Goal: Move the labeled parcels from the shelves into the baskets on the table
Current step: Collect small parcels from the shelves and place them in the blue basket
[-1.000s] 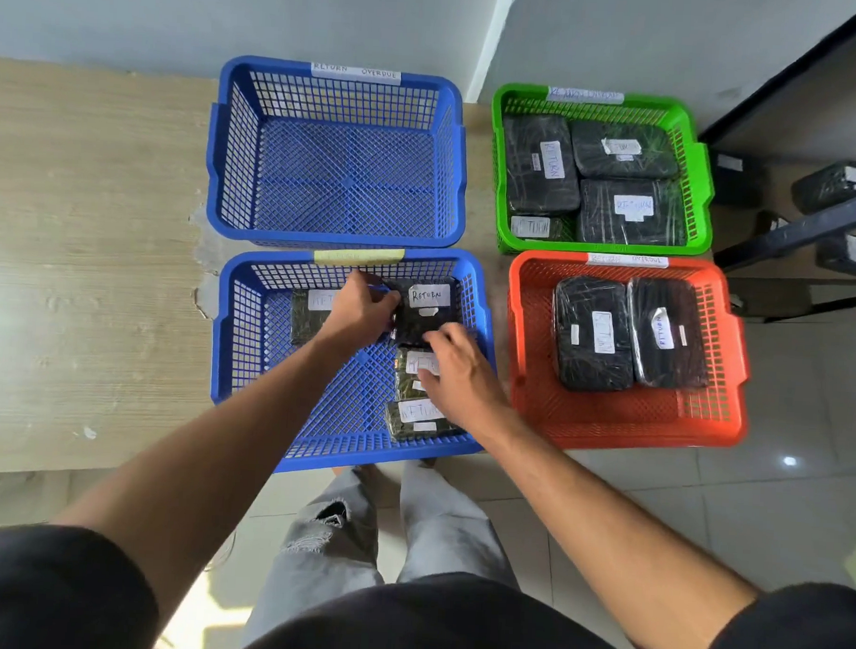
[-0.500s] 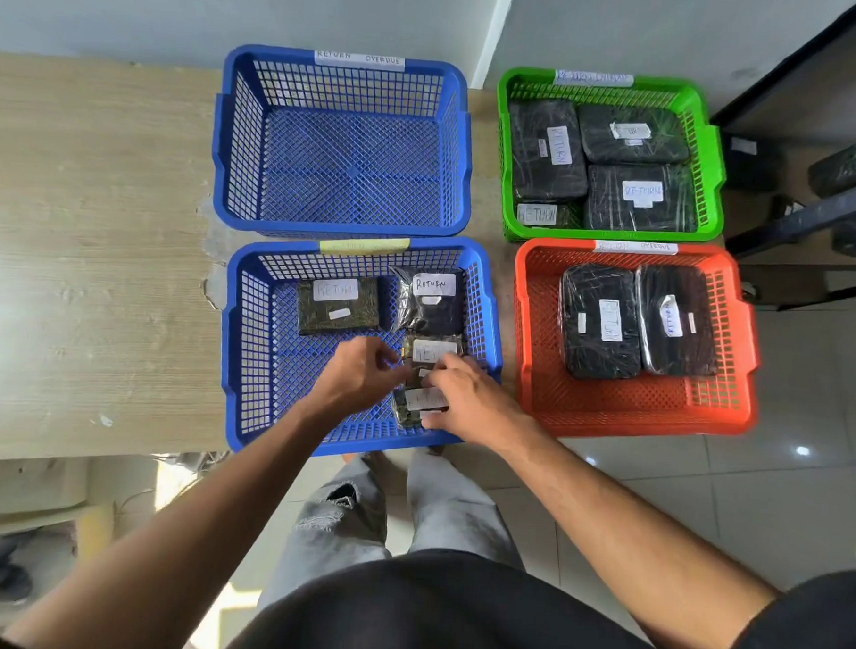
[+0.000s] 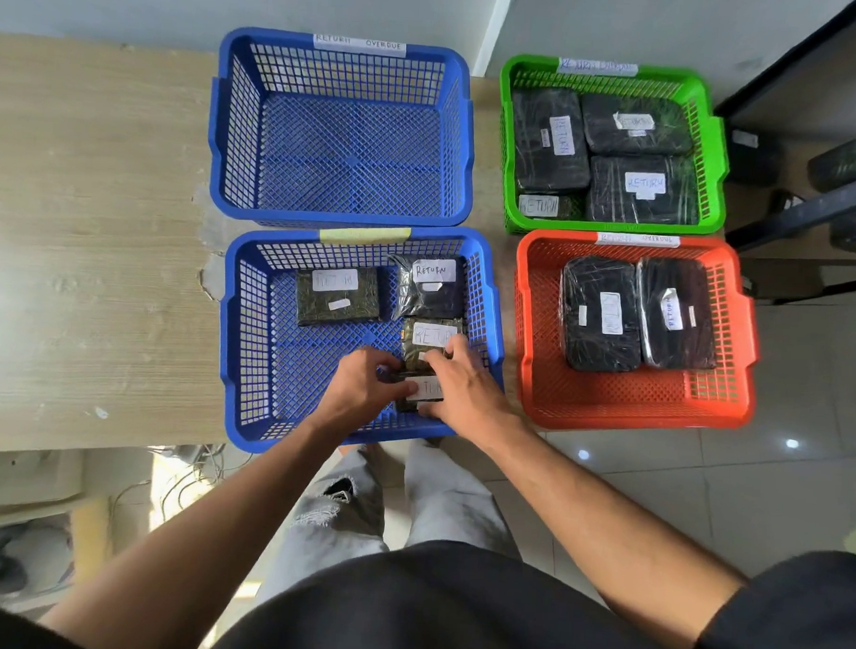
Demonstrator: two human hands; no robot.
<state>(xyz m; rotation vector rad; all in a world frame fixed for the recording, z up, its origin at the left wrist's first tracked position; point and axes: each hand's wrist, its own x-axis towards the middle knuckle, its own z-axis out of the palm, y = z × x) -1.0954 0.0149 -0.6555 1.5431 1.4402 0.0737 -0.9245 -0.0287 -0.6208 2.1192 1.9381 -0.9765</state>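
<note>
The near blue basket (image 3: 242, 326) holds several small dark wrapped parcels with white RETURN labels. One parcel (image 3: 338, 296) lies at its back left, another (image 3: 431, 287) at its back right, a third (image 3: 428, 338) below that. Both my hands are inside this basket around the nearest parcel (image 3: 424, 389). My left hand (image 3: 359, 387) pinches its left end. My right hand (image 3: 462, 384) grips its right side, fingers also lying over the third parcel's lower edge. The far blue basket (image 3: 341, 129) holds nothing.
A green basket (image 3: 714, 155) at back right holds several black parcels. An orange basket (image 3: 624, 401) near right holds two. Black shelves (image 3: 813, 213) with more parcels stand at the far right. The wooden table (image 3: 86, 240) extends left; its near edge is just below the baskets.
My left hand left the back-left parcel and came back to the nearest parcel. My right hand also pulled back to it. Both now hold it.
</note>
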